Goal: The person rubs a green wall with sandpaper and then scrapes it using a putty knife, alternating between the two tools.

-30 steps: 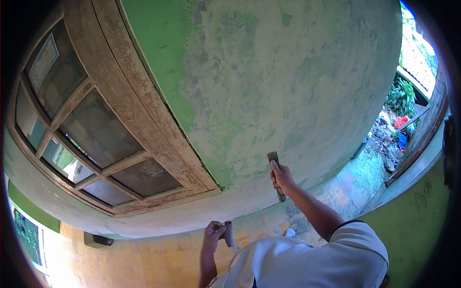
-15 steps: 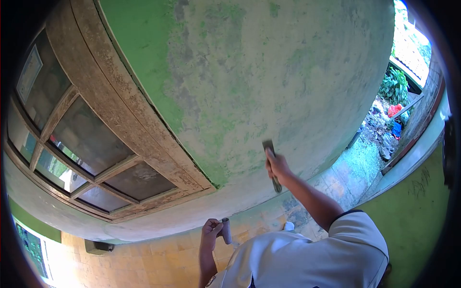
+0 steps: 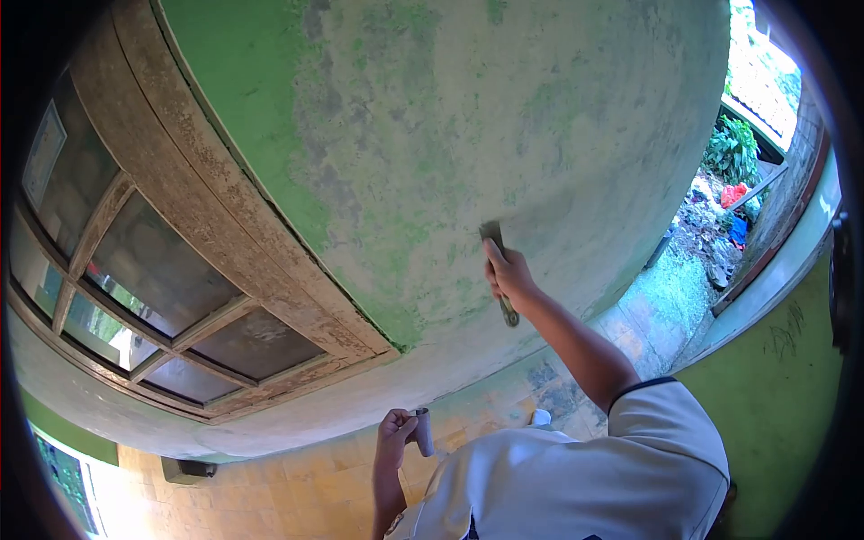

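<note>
Centrally, a scraper (image 3: 492, 236) is held blade-up against the mottled green wall (image 3: 504, 117), its long axis nearly upright. It is gripped mid-handle by the closed right hand (image 3: 509, 274). Well below, a small grey cylinder (image 3: 424, 432) is clasped in the left hand (image 3: 394, 432), away from the wall.

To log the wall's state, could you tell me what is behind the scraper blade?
Worn grey wall with green patches surrounds the scraper, held by the right hand; the spot right under its blade is covered.
</note>
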The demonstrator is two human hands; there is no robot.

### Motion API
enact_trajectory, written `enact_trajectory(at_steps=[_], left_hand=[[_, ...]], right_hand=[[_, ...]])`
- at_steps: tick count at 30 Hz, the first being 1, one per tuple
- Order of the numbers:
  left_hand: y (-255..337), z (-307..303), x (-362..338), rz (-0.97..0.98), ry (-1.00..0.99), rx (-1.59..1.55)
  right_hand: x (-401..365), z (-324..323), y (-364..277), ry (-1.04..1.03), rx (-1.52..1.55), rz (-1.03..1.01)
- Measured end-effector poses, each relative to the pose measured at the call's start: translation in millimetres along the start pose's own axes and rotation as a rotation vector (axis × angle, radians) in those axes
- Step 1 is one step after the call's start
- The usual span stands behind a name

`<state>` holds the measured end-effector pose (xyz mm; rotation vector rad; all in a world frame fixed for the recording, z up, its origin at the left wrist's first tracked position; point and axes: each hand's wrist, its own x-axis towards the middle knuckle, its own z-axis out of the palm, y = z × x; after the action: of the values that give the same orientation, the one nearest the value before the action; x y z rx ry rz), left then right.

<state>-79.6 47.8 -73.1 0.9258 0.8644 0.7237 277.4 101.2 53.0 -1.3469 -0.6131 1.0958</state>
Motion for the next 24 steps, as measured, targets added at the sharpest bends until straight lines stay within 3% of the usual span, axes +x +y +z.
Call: enact_trajectory(at_steps=[3, 11, 14, 17, 24], left_hand=[[0, 0, 6, 0.005, -0.021, 0.022], [-4, 8, 11, -0.003, -0.033, -0.002], [-11, 8, 9, -0.011, -0.035, 0.012], [-9, 7, 11, -0.012, -0.03, 0.016], [-6, 6, 6, -0.016, -0.005, 0.012]], right_hand=[[-3, 6, -17, -0.033, 0.055, -0.132], [-25, -14, 32, -0.01, 0.023, 0.099], [2, -6, -2, -0.002, 0.088, -0.034], [-6, -10, -11, 0.021, 0.076, -0.041], [-32, -23, 47, -0.006, -0.056, 0.097]])
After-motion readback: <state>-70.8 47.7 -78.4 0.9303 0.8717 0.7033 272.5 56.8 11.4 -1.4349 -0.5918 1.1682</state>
